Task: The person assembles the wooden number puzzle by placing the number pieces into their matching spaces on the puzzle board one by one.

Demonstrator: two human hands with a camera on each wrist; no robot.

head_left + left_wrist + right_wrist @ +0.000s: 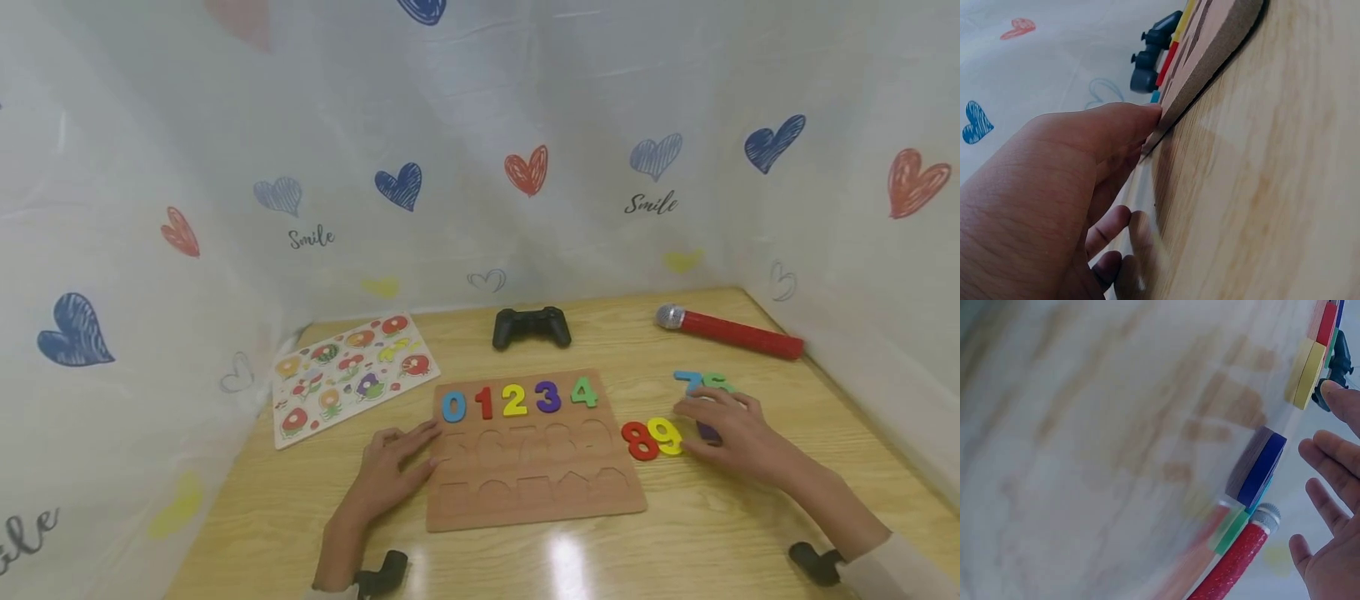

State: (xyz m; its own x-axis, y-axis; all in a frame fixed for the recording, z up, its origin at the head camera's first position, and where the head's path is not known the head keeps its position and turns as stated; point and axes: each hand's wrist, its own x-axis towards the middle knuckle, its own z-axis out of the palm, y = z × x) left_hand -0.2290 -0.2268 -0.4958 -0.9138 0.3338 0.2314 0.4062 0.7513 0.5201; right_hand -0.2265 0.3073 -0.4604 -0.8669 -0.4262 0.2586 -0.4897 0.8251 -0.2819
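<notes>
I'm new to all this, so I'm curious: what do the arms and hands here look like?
The person's left hand and right hand wear no gloves. Pale beige sleeves show at the head view's bottom edge, with a rounded black device near each wrist.

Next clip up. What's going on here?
A person's left hand touches the left edge of a wooden number puzzle board. Its top row holds 0, 1, 2, 3 and 4; the recesses below are empty. The right hand is among loose numbers right of the board, gripping none: red 8, yellow 9, blue 7, plus partly hidden green number and dark number.
</notes>
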